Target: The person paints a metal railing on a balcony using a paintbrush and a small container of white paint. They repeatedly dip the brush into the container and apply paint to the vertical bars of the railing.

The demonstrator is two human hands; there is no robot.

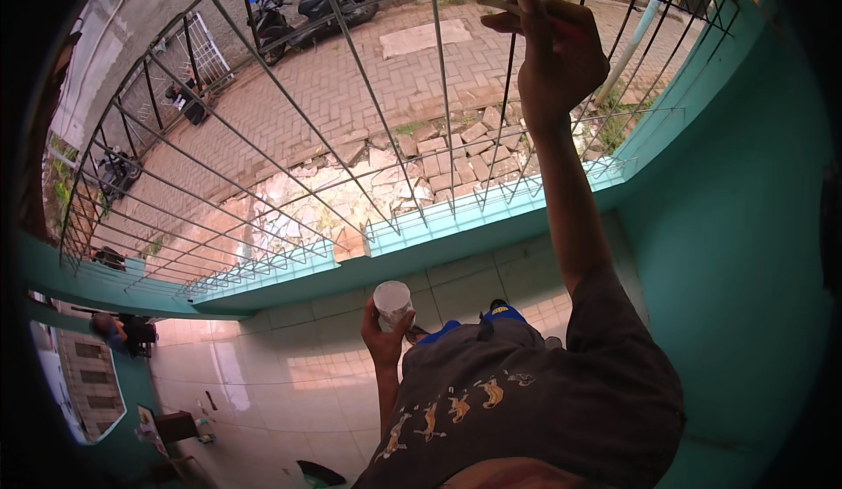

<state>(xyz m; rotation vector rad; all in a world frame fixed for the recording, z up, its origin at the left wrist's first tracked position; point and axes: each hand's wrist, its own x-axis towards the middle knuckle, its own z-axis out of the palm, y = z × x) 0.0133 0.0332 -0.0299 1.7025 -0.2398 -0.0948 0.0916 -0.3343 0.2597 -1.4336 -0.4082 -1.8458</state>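
Note:
A white, translucent cup (392, 299) is in my left hand (384, 340), held upright low in front of my body with the fingers wrapped round its side. My right hand (561, 55) is raised high at the upper right, beside the dark metal bars (441, 77) of a window grille. Its fingers pinch a slim, pale-handled tool (496, 3) that looks like a small paintbrush. The tool points left toward the upper bars; its tip is too blurred to tell whether it touches them. What the cup contains is hard to make out.
Below the grille runs a turquoise ledge (412, 224), with a turquoise wall (728, 296) on my right. Outside lie broken paving pieces (351, 192) and parked motorcycles (311, 11). On the tiled floor (289, 384) at left, a person (132, 333) sits near the wall.

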